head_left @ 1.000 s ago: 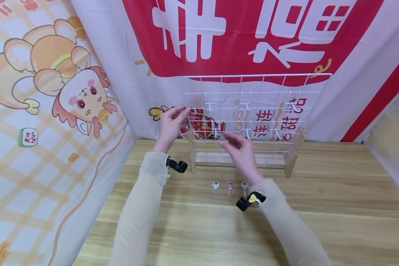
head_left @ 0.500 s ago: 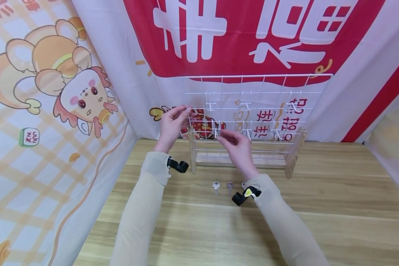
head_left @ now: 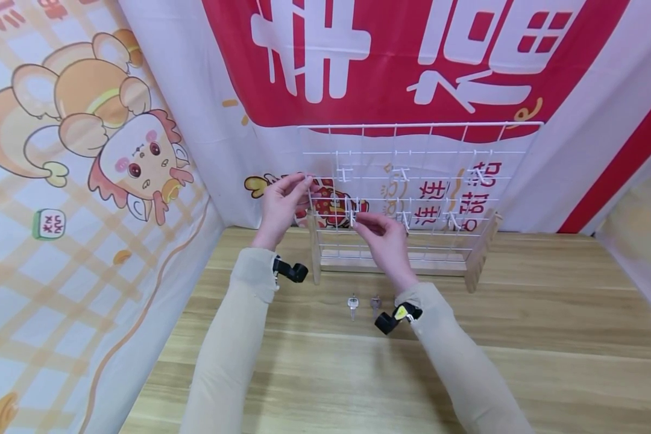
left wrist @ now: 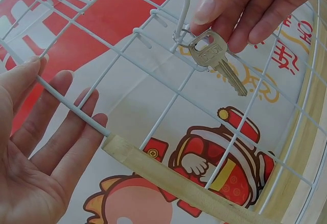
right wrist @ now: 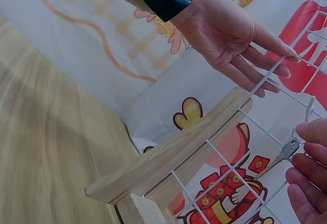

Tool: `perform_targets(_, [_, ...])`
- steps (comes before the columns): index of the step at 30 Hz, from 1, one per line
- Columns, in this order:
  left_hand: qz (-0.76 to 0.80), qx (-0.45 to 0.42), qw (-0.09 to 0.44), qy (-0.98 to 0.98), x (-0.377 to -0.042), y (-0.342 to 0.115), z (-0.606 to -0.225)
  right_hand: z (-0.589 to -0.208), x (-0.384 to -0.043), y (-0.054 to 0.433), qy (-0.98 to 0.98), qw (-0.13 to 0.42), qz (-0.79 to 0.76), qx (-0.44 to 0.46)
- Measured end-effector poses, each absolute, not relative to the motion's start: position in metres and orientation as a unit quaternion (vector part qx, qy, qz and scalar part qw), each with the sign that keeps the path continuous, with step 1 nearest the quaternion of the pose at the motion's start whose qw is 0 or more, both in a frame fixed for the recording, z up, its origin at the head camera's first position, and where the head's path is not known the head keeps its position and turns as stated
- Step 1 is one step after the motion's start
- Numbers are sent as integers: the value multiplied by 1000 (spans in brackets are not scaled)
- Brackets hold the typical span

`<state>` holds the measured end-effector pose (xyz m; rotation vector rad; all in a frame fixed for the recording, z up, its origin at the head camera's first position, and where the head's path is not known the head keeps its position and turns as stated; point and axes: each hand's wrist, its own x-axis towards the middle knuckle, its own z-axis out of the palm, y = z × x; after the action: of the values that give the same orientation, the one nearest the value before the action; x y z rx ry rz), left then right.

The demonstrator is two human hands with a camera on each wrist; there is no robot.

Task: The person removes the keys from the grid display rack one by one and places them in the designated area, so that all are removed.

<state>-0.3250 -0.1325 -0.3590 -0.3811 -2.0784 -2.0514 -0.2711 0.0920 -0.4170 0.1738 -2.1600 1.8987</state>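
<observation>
A white wire grid rack [head_left: 420,123] stands upright on wooden feet [head_left: 478,256]. My left hand [head_left: 282,205] holds its left side wire, thumb in front and fingers behind in the left wrist view. A silver key [left wrist: 212,52] hangs by its small ring [left wrist: 182,38] from a white hook [left wrist: 184,6] at the rack's lower left. My right hand [head_left: 386,241] is right at that key, thumb tip beside the ring. In the right wrist view its thumb and fingertips [right wrist: 301,157] are spread a little apart around the key's top.
Two keys [head_left: 353,306] lie on the wooden table [head_left: 325,374] in front of the rack; part of a third shows beside my right wrist. More white hooks [head_left: 402,175] sit on the grid. Printed cloth [head_left: 184,90] hangs behind and left.
My right hand has moved slightly left and up to the hanging key, and its wrist now covers most of the rightmost key on the table. My left hand stays on the rack's side.
</observation>
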Motion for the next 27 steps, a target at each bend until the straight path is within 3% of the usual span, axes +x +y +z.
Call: perform_targets(27, [-699,-136,100,-695,-326,-132,-360,-420,-275,87,-725,114,678,46])
